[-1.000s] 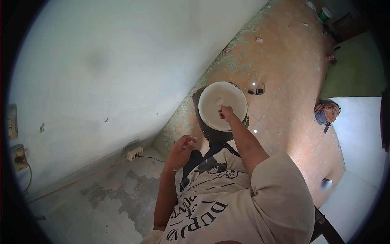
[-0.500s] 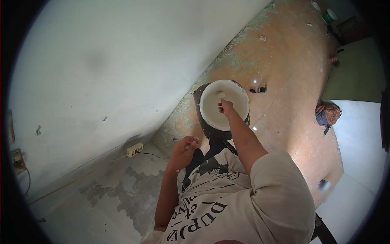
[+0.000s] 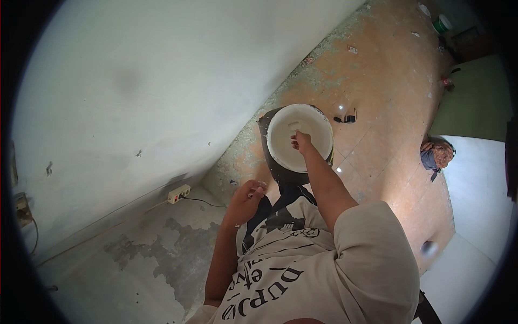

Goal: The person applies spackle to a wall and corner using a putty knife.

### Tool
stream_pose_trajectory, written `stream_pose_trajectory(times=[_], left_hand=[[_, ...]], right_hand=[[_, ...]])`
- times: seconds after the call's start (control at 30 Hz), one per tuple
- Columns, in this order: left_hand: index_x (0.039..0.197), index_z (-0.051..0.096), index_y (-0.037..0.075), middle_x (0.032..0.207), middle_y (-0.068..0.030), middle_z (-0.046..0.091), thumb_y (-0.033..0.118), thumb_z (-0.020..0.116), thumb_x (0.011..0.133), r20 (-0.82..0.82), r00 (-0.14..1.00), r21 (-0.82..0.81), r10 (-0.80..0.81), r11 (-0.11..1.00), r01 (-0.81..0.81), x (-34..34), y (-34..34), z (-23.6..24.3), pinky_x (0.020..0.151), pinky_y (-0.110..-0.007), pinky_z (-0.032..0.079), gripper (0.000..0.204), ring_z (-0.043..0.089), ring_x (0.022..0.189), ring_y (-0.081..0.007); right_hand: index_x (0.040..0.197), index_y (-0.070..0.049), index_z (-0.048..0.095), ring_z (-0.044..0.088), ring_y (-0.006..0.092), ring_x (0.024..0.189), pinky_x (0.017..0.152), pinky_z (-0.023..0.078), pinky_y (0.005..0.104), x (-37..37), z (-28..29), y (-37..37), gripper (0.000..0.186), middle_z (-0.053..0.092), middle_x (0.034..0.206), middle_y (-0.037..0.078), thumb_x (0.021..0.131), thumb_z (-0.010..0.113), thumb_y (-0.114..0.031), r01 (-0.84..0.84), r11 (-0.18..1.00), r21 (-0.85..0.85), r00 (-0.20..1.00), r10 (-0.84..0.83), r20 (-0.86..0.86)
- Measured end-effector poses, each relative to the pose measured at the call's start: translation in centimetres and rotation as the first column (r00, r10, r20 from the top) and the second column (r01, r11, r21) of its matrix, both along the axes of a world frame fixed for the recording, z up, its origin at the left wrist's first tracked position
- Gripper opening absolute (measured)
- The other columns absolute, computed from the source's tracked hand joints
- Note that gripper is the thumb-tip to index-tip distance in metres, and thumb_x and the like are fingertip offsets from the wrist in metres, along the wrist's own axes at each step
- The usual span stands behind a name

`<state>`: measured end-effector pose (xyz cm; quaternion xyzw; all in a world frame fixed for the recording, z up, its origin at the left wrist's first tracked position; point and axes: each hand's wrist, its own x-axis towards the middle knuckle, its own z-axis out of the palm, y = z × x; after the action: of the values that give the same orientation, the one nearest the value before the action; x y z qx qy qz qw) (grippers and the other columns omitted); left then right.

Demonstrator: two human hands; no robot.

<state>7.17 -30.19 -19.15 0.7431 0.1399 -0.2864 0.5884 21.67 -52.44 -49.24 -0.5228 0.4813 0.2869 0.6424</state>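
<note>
Holding your left hand (image 3: 247, 195) by your knee, you have its whitened fingers loosely curled; whether they pinch anything, I cannot tell. Farther out, your right hand (image 3: 300, 141) is curled over the inside of the white-lined bucket (image 3: 322, 127) on the floor, its grip hidden, a pale shape (image 3: 293, 125) just past it. You seem to be mixing or scooping; the next move calls for clearing the rim. Beyond lies a black corded object (image 3: 349, 117).

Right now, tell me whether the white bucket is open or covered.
Open: the white bucket shows its pale inside around the right hand, its mouth uncovered.
</note>
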Motion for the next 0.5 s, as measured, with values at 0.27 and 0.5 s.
stream_pose_trajectory(times=[0.27,0.5], left_hand=[[0.114,0.058,-0.001,0.106,-0.0098,0.064,0.014,0.051,0.100,0.019,1.000,-0.021,-0.014,1.000,0.015,-0.1,-0.1,-0.4,0.087,-0.032,0.048,0.022,0.061,0.092,-0.0169],[0.115,0.058,-0.002,0.106,-0.0096,0.064,0.016,0.051,0.101,0.003,1.000,-0.039,-0.009,0.999,0.010,0.1,-0.1,0.2,0.087,-0.032,0.048,0.024,0.061,0.093,-0.0169]], right_hand=[[0.102,-0.006,0.060,0.055,0.0163,0.062,0.051,0.047,0.0313,0.9,0.0,-0.1,0.024,0.063,0.086,0.006,0.099,0.055,-0.030,0.011,0.998,0.062,1.000,-0.011,-0.003],[0.089,-0.005,0.063,0.051,0.0144,0.053,0.047,0.044,0.0300,1.4,0.1,-0.4,0.023,0.060,0.073,0.004,0.097,0.059,-0.026,-0.009,0.993,0.118,0.995,-0.003,0.102]])
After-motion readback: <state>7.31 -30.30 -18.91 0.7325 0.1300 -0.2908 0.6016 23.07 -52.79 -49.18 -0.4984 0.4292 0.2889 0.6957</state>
